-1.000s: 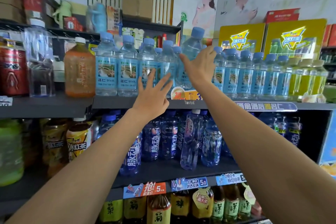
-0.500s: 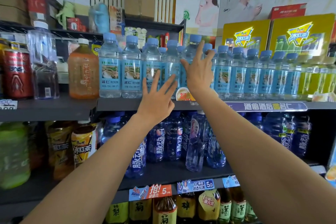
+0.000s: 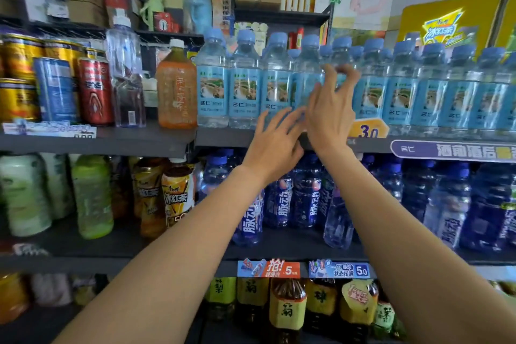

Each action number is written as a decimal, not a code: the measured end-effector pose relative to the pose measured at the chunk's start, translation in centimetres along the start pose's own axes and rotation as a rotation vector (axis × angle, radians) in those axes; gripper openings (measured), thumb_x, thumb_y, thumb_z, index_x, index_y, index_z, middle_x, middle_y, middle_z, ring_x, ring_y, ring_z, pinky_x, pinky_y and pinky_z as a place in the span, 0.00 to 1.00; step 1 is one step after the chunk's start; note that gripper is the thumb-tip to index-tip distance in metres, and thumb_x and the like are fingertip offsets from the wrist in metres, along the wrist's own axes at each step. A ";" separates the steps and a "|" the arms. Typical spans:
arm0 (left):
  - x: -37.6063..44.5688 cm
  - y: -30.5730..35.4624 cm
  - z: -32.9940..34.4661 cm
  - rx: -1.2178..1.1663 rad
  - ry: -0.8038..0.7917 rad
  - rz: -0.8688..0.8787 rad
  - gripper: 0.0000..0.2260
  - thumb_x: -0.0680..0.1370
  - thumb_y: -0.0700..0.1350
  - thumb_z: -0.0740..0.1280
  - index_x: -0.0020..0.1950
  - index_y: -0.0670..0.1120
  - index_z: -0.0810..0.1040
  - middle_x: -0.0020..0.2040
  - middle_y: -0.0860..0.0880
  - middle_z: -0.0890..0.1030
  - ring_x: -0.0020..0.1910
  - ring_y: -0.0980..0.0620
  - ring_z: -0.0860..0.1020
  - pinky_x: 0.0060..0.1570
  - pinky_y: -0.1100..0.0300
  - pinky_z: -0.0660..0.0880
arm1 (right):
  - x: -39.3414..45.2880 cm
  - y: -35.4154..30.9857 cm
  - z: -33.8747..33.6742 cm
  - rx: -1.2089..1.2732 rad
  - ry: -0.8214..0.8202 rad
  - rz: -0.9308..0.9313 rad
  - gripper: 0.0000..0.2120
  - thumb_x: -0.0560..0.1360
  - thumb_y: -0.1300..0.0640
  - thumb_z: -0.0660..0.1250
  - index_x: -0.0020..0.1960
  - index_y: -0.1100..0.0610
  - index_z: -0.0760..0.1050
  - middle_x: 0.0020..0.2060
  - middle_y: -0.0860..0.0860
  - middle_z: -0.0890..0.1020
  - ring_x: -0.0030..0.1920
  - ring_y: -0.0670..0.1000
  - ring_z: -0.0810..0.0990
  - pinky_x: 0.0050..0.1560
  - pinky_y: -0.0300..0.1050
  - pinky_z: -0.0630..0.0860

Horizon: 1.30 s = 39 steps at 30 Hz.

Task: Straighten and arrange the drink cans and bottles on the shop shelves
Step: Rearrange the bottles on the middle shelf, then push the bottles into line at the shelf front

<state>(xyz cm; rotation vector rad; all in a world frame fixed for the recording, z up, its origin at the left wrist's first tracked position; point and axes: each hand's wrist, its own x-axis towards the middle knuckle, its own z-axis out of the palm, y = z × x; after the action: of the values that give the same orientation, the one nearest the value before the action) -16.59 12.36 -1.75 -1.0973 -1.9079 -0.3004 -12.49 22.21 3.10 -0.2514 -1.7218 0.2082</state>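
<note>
A row of clear water bottles [image 3: 212, 86] with light blue labels and caps stands along the upper shelf [image 3: 223, 138]. My right hand [image 3: 332, 109] is raised in front of one of them [image 3: 342, 47]; its curled fingertips sit at that bottle's shoulder. Motion blur hides whether they grip it. My left hand [image 3: 275, 142] is spread with straight fingers just below and left. Its fingertips are near the base of the neighbouring bottles, in front of the shelf edge.
Left on the same level stand an orange drink bottle [image 3: 176, 86], a tall clear bottle [image 3: 125, 72] and red, blue and gold cans [image 3: 95, 89]. Dark blue bottles [image 3: 307, 198] fill the shelf below, with tea bottles [image 3: 176, 198] to their left. A yellow 3.0 price tag [image 3: 368, 130] hangs right of my right hand.
My right hand's fingers went from flat against the bottle to curled. My left hand rose and moved right, close under the right hand. The camera moved closer to the shelf.
</note>
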 end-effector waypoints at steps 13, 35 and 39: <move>-18.5 -10.8 -5.5 0.089 0.176 -0.191 0.13 0.69 0.44 0.59 0.52 0.44 0.71 0.49 0.43 0.77 0.48 0.48 0.66 0.48 0.54 0.60 | -16.9 -16.4 4.0 0.419 -0.142 -0.045 0.14 0.69 0.63 0.53 0.52 0.62 0.73 0.54 0.60 0.73 0.41 0.57 0.76 0.24 0.37 0.58; -15.1 -25.9 -14.3 -0.077 0.071 -0.317 0.20 0.76 0.42 0.60 0.68 0.45 0.67 0.68 0.48 0.69 0.68 0.48 0.64 0.69 0.53 0.54 | -7.6 -27.5 11.1 0.195 -0.454 0.276 0.33 0.73 0.49 0.69 0.68 0.65 0.60 0.65 0.60 0.67 0.66 0.59 0.66 0.63 0.49 0.65; -11.3 -28.2 -13.6 -0.065 0.030 -0.286 0.21 0.77 0.43 0.61 0.70 0.46 0.65 0.70 0.48 0.67 0.70 0.48 0.63 0.69 0.52 0.54 | -4.0 -25.8 13.9 0.234 -0.520 0.376 0.43 0.71 0.47 0.71 0.73 0.66 0.51 0.70 0.62 0.61 0.70 0.60 0.62 0.69 0.51 0.63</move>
<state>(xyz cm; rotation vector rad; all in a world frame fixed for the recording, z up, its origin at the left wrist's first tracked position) -28.61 -18.33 3.01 -0.8545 -2.0401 -0.5378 -26.88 -3.63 4.24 -0.3683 -2.1281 0.8039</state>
